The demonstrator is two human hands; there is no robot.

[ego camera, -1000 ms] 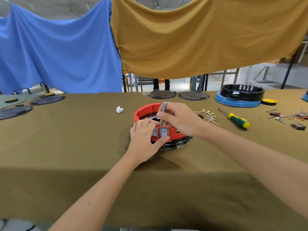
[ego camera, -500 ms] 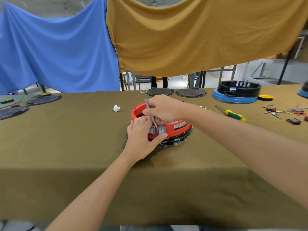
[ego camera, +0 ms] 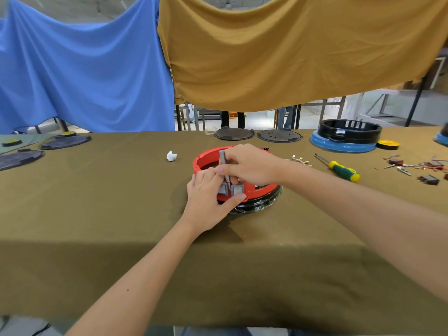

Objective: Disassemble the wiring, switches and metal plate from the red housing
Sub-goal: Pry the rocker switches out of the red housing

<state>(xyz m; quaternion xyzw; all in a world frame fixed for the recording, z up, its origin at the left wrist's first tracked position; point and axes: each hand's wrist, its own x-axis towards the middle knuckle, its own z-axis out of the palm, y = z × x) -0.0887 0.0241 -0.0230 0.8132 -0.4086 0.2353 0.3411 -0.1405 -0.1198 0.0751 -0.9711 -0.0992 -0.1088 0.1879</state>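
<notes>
The round red housing (ego camera: 203, 160) sits on a black base (ego camera: 261, 204) in the middle of the olive table. Two grey rocker switches (ego camera: 237, 190) are set in its near wall. My left hand (ego camera: 208, 197) grips the housing's near rim, thumb under the right switch, fingers over the top. My right hand (ego camera: 249, 164) holds a thin grey tool (ego camera: 223, 163) upright, its tip down between the two switches. The housing's inside is mostly hidden by my hands.
A green and yellow screwdriver (ego camera: 341, 169) and loose wire terminals (ego camera: 300, 161) lie to the right, small removed parts (ego camera: 417, 167) farther right. A black and blue housing (ego camera: 346, 137) and dark round plates (ego camera: 234, 134) line the far edge. A white scrap (ego camera: 171, 156) lies to the left.
My right hand has tilted the grey tool and worked its tip down between the switches. My left hand has kept its hold on the housing.
</notes>
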